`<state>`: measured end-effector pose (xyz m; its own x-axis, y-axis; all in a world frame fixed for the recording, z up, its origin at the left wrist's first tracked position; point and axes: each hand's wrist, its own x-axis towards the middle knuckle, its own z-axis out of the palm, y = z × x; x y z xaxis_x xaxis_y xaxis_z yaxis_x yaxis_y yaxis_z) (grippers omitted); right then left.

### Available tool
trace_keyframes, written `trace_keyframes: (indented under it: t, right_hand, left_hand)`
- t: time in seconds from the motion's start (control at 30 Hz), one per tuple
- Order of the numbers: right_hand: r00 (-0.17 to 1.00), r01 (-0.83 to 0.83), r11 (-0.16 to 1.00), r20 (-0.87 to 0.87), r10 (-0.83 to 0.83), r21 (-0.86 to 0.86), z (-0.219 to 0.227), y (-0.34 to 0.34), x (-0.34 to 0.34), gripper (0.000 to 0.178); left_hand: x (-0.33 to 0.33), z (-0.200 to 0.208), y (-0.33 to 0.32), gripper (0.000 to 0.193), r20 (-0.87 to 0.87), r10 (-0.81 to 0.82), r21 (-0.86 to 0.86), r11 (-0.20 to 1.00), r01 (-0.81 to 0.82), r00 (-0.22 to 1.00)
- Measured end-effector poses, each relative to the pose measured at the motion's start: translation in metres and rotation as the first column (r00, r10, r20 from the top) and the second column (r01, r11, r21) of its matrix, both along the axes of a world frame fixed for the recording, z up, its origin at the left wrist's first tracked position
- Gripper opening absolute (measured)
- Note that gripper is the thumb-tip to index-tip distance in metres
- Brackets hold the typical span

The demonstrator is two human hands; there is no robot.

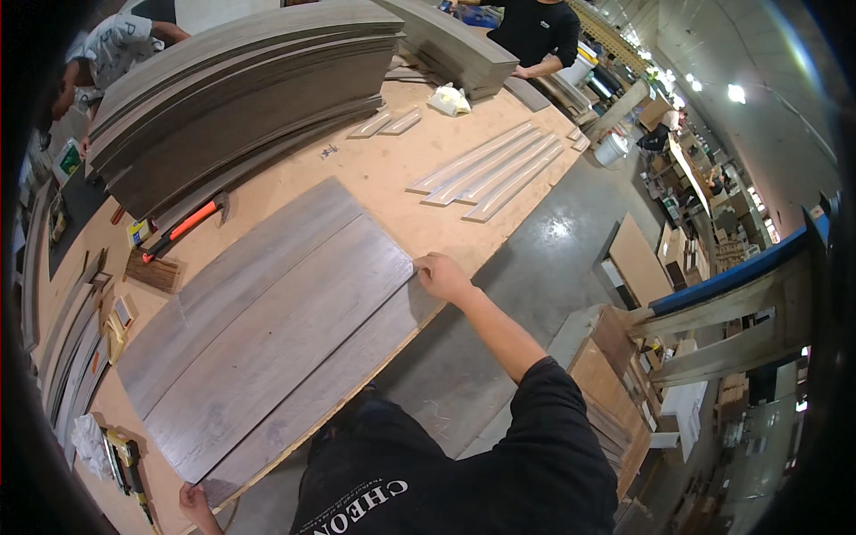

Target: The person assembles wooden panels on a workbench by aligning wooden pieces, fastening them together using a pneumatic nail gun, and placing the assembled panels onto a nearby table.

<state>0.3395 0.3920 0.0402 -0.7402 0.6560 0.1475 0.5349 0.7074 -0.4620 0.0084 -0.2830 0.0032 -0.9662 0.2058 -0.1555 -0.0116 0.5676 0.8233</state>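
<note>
Grey wood-grain planks (267, 312) on the worktop (379, 183), the right hand (443, 276) clamped on their edge at 2 o'clock, the left hand (198, 508) at 7 o'clock, its grip indeterminable.

Grey floor (544, 276) is stretching past a tan table (357, 183), gleaming where light is striking it. Lamps (736, 94) are glowing under the pale ceiling (776, 147). A white bucket (611, 150) is standing near the table. At right, a blue beam (731, 276) is slanting above a pale frame (713, 308).
</note>
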Motion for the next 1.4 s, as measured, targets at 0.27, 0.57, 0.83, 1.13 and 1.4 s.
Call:
trace_keyframes:
  t: [0.27,0.57,0.83,1.13,1.4]
  right_hand:
    - [0.944,0.323,0.913,0.011,-0.331,-0.250,-0.003,-0.014,-0.013,0.023]
    - [0.952,0.275,0.924,-0.061,-0.301,-0.265,-0.002,0.000,-0.028,0.022]
    - [0.927,0.366,0.850,0.069,-0.368,-0.378,-0.001,0.008,-0.037,0.025]
    - [0.991,-0.095,0.966,-0.075,0.115,0.239,0.014,-0.035,-0.164,0.052]
    - [0.902,-0.432,0.897,-0.068,0.427,-0.097,-0.013,-0.152,-0.291,0.023]
  left_hand:
    - [0.004,-0.029,-0.005,0.023,0.082,0.271,0.033,0.961,-0.274,0.959]
    - [-0.031,-0.005,0.001,0.025,-0.017,-0.025,-0.266,0.964,0.019,1.000]
    - [-0.031,-0.035,-0.003,0.024,-0.123,0.128,-0.157,0.977,-0.147,0.984]
    - [0.039,0.052,0.171,0.070,-0.385,-0.550,-0.565,0.776,0.282,0.742]
    - [0.112,0.038,0.289,0.056,-0.545,-0.550,-0.428,0.832,0.354,0.633]
